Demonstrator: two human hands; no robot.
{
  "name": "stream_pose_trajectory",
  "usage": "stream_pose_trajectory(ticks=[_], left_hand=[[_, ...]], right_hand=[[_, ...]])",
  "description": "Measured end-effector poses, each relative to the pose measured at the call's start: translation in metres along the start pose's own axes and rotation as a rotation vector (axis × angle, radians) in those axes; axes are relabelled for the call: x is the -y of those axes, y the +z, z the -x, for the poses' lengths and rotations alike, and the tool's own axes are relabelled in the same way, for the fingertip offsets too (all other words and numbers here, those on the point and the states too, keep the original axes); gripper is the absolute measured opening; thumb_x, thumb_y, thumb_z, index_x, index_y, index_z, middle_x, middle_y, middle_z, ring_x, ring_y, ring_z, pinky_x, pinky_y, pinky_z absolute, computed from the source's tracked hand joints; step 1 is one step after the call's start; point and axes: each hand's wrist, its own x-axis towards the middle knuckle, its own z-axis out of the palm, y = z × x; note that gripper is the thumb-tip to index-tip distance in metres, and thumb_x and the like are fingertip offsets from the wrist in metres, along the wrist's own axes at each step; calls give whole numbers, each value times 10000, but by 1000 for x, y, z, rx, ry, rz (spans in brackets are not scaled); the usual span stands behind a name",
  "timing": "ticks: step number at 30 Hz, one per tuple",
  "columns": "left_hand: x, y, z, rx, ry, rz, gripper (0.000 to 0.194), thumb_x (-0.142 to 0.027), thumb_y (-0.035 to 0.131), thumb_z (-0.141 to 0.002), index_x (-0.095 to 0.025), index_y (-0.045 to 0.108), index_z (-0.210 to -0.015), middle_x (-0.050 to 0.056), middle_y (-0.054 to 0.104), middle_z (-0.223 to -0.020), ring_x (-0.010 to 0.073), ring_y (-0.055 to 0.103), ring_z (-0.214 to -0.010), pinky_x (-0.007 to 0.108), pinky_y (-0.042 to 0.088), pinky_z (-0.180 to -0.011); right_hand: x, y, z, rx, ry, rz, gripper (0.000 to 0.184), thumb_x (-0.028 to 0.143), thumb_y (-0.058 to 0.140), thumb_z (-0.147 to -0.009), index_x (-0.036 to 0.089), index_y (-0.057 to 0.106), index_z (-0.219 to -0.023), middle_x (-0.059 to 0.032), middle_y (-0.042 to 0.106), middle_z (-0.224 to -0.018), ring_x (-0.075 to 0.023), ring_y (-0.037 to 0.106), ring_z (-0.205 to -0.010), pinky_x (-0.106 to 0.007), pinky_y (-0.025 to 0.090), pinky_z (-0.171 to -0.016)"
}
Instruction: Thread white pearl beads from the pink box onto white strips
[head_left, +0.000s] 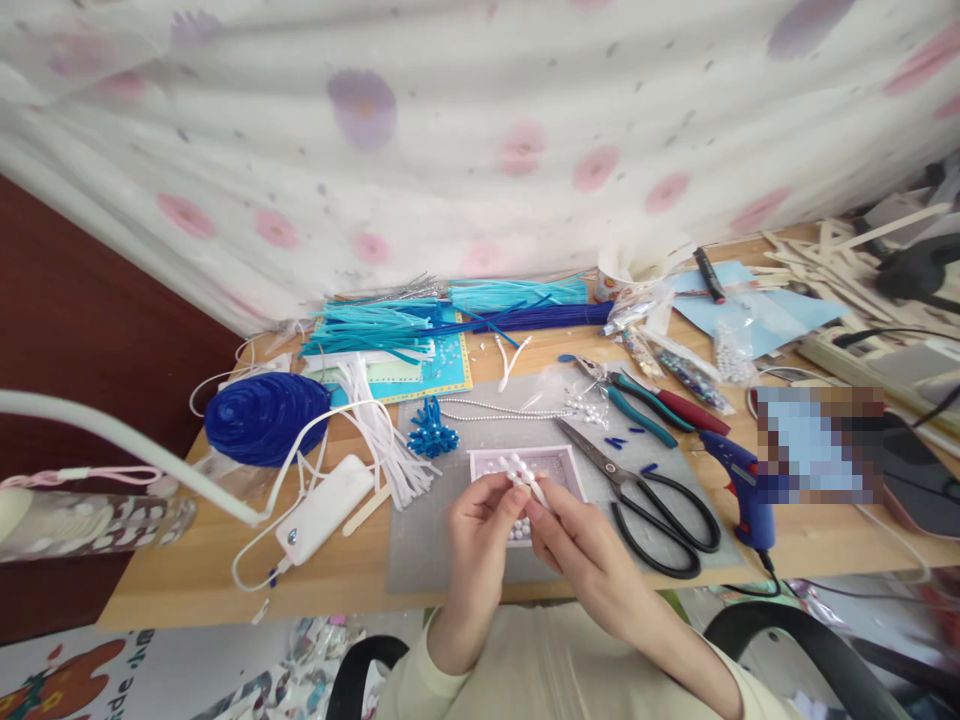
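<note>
Left hand (478,520): I am pinching with thumb and fingers almost meeting, holding the left side of a white beaded cluster (516,467).
Cluster's look: it is showing small, rounded, glossy white tips bunched together, while my fingers are hiding its lower part.
Cluster's place: I am holding it between both hands, in front of the pale bead tray (474,468) as I am looking down.
Right hand (577,532): I am bringing thumb and fingertips together on its right side, leaving hardly any gap.
Wooden desk (172,570): it is spreading beneath everything, with a dark reddish panel (97,290) standing at its left.
Flowered curtain (465,130): it is hanging behind the desk, its pink and purple blooms showing.
Grey mat (431,545): it is lying under the tray and scissors.
Counted, left to right: I am seeing one blue coiled mound (264,418), one white cabled device (325,510), one blue cluster (433,430), one tray, one pair of black-handled scissors (611,474) and one blue glue gun (750,492).
White pipe cleaners (390,450): they are overlapping too much for counting.
</note>
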Motion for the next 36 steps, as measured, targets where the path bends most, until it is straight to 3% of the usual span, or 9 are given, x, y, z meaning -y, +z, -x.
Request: stream_pose_trajectory(ticks=[20,36], left_hand=[[2,5,4,-126,8,28,332,-475,953,-615,-198,819,-738,20,792,-725,121,672,-669,185,535,-643],[0,14,7,-182,-2,81,454,-527,967,-535,-163,723,-654,-3,701,-604,103,598,-538,175,487,-499]], right_hand=[[6,-3,2,33,-46,46,331,393,353,-1099,233,430,-820,74,374,-635,-107,317,-543,-250,270,-499],[10,2,5,35,12,-60,426,527,374,-1076,233,402,-768,82,349,-593,-101,273,-514,-254,237,-474]])
